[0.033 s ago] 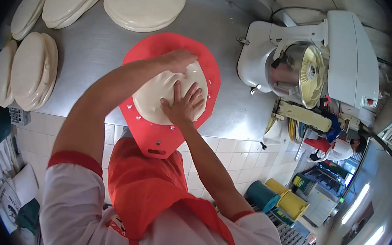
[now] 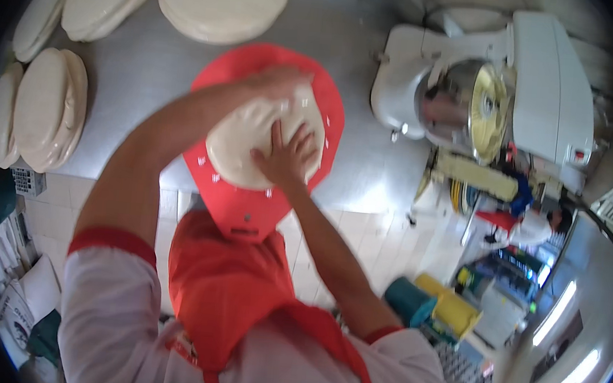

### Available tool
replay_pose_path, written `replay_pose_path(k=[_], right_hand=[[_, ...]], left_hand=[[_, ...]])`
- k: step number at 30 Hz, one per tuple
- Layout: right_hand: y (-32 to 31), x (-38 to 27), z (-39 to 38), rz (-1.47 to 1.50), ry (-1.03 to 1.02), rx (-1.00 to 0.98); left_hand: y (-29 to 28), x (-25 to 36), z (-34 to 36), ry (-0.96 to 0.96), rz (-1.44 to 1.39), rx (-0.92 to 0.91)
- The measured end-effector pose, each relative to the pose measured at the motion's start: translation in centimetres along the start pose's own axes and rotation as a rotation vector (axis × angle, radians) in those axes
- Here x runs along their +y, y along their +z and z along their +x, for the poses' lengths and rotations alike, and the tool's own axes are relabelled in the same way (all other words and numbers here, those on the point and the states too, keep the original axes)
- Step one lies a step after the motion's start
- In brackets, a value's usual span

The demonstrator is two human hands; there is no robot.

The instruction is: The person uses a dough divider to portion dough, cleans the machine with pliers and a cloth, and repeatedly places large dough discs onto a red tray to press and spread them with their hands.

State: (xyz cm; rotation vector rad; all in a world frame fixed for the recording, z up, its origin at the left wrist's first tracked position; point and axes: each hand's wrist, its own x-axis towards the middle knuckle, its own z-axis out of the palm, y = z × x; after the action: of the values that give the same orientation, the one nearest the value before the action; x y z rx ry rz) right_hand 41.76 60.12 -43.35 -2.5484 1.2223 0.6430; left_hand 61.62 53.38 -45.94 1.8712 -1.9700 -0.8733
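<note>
A round, flat piece of pale dough (image 2: 241, 149) with a smooth, slightly dimpled surface lies on a red paddle-shaped board (image 2: 254, 205). The board's slotted handle end points toward me over the table's near edge. My right hand (image 2: 287, 157) rests on the right part of the dough, fingers spread and palm down. My left arm reaches across the board's left side, and my left hand (image 2: 281, 81) is at the dough's far edge. Motion smears its fingers, so their shape is unclear.
Stacked dough rounds (image 2: 221, 2) lie at the far left of the steel table (image 2: 130, 125), with more stacks (image 2: 40, 110) further left. A white mixer (image 2: 549, 89) with a metal bowl (image 2: 449, 105) stands at the right. Beyond are a co-worker (image 2: 529, 229) and teal and yellow bins (image 2: 410, 303).
The whole view has shifted slightly up and left and is blurrier. My left hand is more smeared at the dough's far edge. My right hand keeps its place on the dough.
</note>
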Motion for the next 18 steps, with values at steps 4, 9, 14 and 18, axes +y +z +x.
replay_pose_path(k=[4, 9, 14, 18], right_hand=[[-2.0, 0.7, 2.3, 0.142, -0.028, -0.101], [-0.9, 0.8, 3.5, 0.071, -0.121, -0.179], [-4.3, -1.1, 6.4, -0.115, -0.216, -0.044], [-6.1, -1.3, 9.4, -0.241, -0.259, -0.292]], left_hand=[[-0.4, -0.7, -0.8, -0.144, 0.037, 0.264], [-0.2, -0.4, -3.4, -0.485, 0.046, 0.237], [-1.1, -3.3, -3.5, -0.265, -0.139, 0.371], [0.0, -5.1, -4.7, -0.394, -0.18, 0.542]])
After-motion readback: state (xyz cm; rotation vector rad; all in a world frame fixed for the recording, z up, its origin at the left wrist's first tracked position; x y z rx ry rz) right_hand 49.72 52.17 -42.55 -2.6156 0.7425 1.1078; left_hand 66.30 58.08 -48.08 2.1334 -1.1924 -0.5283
